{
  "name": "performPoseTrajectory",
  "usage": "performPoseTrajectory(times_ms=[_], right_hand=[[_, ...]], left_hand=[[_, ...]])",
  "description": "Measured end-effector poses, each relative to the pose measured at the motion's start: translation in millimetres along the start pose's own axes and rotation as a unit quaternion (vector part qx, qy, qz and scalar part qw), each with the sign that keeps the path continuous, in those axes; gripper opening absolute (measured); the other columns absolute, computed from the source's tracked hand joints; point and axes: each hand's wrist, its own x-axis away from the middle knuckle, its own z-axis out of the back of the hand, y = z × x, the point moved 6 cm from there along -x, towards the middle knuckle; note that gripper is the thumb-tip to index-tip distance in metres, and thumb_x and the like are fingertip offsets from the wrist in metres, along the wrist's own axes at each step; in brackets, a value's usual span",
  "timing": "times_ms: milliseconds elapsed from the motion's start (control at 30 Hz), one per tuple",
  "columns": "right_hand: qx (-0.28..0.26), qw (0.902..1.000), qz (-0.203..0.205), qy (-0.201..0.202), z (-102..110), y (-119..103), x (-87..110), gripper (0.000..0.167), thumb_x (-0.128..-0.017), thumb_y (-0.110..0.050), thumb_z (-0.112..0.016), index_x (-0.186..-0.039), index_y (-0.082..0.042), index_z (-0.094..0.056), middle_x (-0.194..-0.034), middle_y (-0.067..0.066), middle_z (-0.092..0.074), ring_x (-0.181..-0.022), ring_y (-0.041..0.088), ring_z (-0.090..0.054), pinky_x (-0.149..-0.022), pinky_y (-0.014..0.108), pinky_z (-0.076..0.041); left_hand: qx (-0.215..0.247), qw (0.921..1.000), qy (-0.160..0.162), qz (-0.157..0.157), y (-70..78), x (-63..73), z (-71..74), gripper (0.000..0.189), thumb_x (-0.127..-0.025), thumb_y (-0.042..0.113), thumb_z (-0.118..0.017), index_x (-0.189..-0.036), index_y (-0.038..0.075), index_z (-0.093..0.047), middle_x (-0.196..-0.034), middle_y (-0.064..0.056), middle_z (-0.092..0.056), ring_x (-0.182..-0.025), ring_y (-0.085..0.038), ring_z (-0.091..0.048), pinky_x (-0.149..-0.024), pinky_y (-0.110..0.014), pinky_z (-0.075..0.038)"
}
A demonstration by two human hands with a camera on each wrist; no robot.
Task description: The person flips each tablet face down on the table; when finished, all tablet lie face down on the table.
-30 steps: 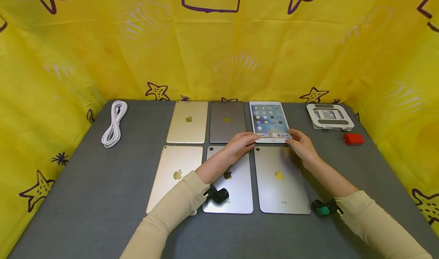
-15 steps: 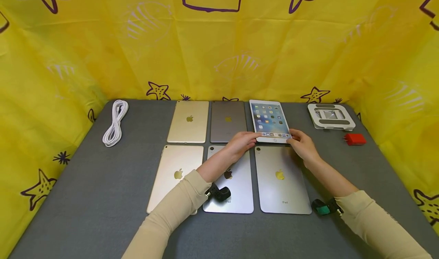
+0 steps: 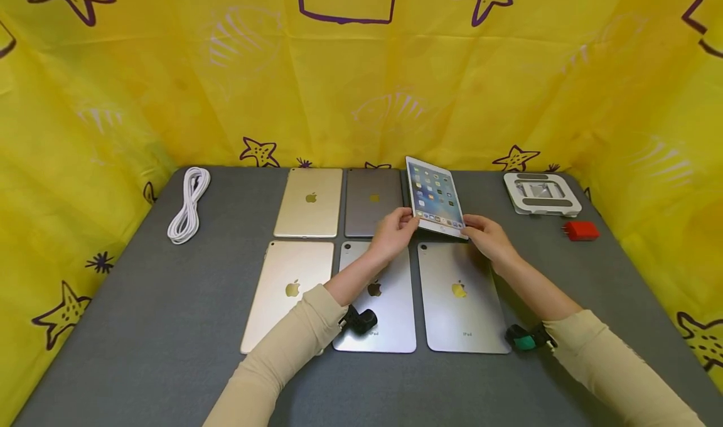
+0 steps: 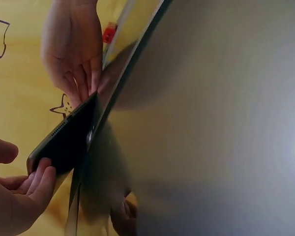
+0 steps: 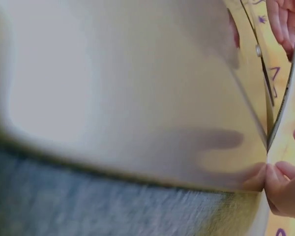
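Note:
A white tablet [image 3: 435, 191] with app icons on its screen is held at the back right, tilted and raised off the table. At its near left corner my left hand [image 3: 393, 233] pinches it, fingers under the edge. My right hand [image 3: 490, 240] grips the near right corner, thumb on the front. In the left wrist view the tablet's dark edge [image 4: 59, 130] shows between both hands. Just in front lie a silver tablet [image 3: 463, 314] under my right wrist and another silver tablet [image 3: 390, 314], partly hidden by my left arm.
Beside the held tablet lie a dark grey tablet [image 3: 373, 194] and a gold tablet [image 3: 309, 204], with a pale gold tablet [image 3: 282, 304] nearer. A coiled white cable [image 3: 189, 207] is left; a white folding stand [image 3: 542, 194] and red plug [image 3: 580, 230] are right.
The white tablet has risen from lying flat and now tilts, its far end higher and shifted left. My left fingers have moved under its near left corner; the other tablets stay put.

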Motion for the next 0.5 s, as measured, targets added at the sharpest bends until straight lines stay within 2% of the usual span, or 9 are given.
performPoseTrajectory(times_ms=[100, 167, 500], right_hand=[[0.007, 1.0000, -0.002, -0.006, -3.7, -3.3, -1.4, 0.053, -0.098, -0.012, -0.049, -0.146, 0.007, -0.035, -0.146, 0.027, -0.041, -0.130, 0.036, -0.039, -0.109, 0.047, -0.031], [0.013, 0.9999, -0.001, -0.011, -5.5, -5.2, -2.2, 0.053, -0.099, -0.012, -0.049, -0.146, 0.007, -0.035, -0.146, 0.027, -0.041, -0.130, 0.036, -0.039, -0.109, 0.047, -0.031], [0.009, 0.9990, 0.006, -0.044, -19.7, -15.6, -5.5, 0.055, -0.099, -0.014, -0.048, -0.147, 0.008, -0.032, -0.146, 0.027, -0.039, -0.128, 0.037, -0.043, -0.110, 0.046, -0.033]], left_hand=[[-0.060, 0.9964, 0.019, -0.057, 5.8, 1.8, 6.6, 0.035, -0.099, 0.016, -0.056, -0.127, -0.005, -0.060, -0.113, -0.018, -0.068, -0.102, -0.027, -0.067, -0.086, -0.033, -0.053], [-0.076, 0.9937, 0.026, -0.079, 7.1, 2.9, 9.5, 0.035, -0.099, 0.014, -0.056, -0.128, -0.005, -0.060, -0.111, -0.017, -0.069, -0.099, -0.026, -0.068, -0.083, -0.032, -0.055], [-0.065, 0.9875, 0.083, -0.117, 13.5, 5.7, 23.4, 0.033, -0.097, 0.015, -0.061, -0.126, -0.001, -0.063, -0.116, -0.012, -0.068, -0.084, -0.018, -0.072, -0.063, -0.020, -0.054]])
